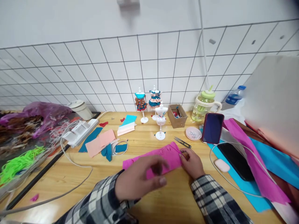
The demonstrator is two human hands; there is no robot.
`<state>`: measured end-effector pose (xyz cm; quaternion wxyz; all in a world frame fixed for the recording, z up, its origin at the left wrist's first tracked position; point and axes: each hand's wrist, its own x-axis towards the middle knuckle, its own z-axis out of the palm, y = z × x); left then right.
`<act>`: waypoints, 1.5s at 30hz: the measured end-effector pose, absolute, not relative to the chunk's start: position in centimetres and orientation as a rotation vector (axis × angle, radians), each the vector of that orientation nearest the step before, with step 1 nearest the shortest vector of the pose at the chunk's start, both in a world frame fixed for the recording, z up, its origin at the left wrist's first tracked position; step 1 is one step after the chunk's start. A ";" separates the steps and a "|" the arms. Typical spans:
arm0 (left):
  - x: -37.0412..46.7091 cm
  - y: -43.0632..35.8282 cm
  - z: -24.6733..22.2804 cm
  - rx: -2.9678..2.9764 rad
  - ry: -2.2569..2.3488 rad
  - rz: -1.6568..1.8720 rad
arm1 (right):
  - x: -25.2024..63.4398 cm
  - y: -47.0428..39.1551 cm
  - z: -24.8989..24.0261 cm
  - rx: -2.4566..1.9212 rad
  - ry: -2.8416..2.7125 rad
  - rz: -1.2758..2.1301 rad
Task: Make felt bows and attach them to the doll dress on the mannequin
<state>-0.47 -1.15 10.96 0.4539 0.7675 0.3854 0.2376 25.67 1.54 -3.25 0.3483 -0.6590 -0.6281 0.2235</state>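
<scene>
A folded magenta sheet [161, 154], of crepe paper or cloth, lies on the wooden table in front of me. My right hand [192, 161] is closed at its right end, thumb and fingers pinching the edge. Over the sheet's near side hovers my left hand [140, 179], fingers curved and apart, nothing between them; it hides part of the sheet. Thread snips [182, 142] lie just beyond the sheet. Behind it stand small white dress forms: a bare-topped one [161, 121] in front, and two dressed ones [140, 102] [154, 101] in ruffles behind.
A small cardboard box [177, 121], a pink dish [193, 133] of beads, a propped phone [212, 128] and a green-lidded bottle [203, 104] stand to the right. Peach scraps [100, 143] lie left, near a power strip [80, 132]; its cable [77, 164] crosses the table.
</scene>
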 end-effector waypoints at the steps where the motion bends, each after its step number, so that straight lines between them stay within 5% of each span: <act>1: -0.2 0.0 10.4 1.965 0.987 0.552 | 25.6 1.6 -3.0 -1.639 -1.592 0.615; 5: 0.5 5.2 6.4 2.135 1.202 0.686 | 25.0 1.7 -1.3 -1.367 -1.579 0.689; 16: -1.3 7.5 2.2 1.784 1.090 0.195 | 25.2 5.9 -1.3 -1.347 -1.412 0.780; 27: -3.2 7.4 3.7 1.248 1.145 0.391 | 25.9 5.6 -2.1 -1.991 -1.924 0.042; 35: -2.7 5.6 1.2 0.747 0.852 0.573 | 26.9 5.4 -2.4 -2.013 -1.904 0.115; 45: -1.9 3.5 0.0 0.875 0.758 0.631 | 25.1 4.4 -1.3 -1.975 -1.850 0.395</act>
